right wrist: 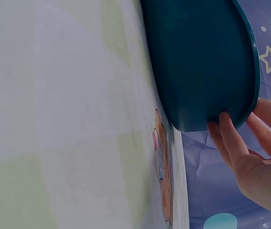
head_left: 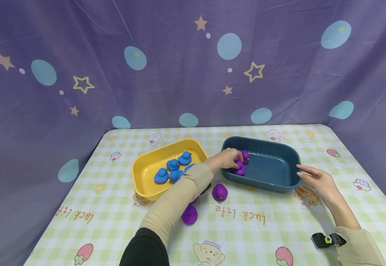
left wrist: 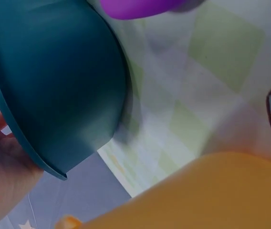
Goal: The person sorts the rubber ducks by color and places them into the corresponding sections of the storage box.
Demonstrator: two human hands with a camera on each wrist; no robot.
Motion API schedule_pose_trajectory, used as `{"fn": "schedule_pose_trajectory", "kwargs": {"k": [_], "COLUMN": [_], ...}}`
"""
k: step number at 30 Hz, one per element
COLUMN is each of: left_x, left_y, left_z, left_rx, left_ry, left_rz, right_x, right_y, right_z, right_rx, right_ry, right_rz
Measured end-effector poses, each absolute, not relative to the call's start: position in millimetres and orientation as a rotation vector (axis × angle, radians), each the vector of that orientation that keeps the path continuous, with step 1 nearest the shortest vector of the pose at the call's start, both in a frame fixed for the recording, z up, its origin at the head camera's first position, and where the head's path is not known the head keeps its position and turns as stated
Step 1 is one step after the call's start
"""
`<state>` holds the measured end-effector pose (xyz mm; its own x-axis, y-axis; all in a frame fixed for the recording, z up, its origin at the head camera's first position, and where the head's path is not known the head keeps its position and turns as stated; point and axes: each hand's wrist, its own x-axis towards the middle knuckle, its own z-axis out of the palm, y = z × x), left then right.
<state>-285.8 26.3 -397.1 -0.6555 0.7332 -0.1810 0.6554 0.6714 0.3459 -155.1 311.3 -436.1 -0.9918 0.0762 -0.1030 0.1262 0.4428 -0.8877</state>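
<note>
A tabletop (head_left: 266, 229) under a green-checked cloth printed with bears and strawberries fills the lower frame. Directly on it sit a yellow tub (head_left: 143, 177) left of centre, a dark teal tub (head_left: 279, 184) right of centre, and two purple ducks (head_left: 220, 192) below and between them, near the frame's middle

I note the dark teal rectangular plastic tub (head_left: 273, 179) touching my right hand (head_left: 317, 183) is smooth, semi-gloss. The purple rubbery toy duck (head_left: 240, 169) under my left hand (head_left: 225, 159) looks matt. The checked tablecloth (head_left: 246, 229) appears smooth, slightly sheened.
</note>
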Motion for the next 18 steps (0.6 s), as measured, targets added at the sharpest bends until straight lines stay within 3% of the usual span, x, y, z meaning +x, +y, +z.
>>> {"fn": "schedule_pose_trajectory", "kwargs": {"k": [18], "left_x": [-278], "left_y": [12], "left_z": [-386], "left_rx": [1.120], "left_ry": [2.618], "left_rz": [0.495], "right_x": [-155], "right_y": [312], "right_z": [-435], "right_rx": [0.183], "right_ry": [2.637], "right_rz": [-1.617]}}
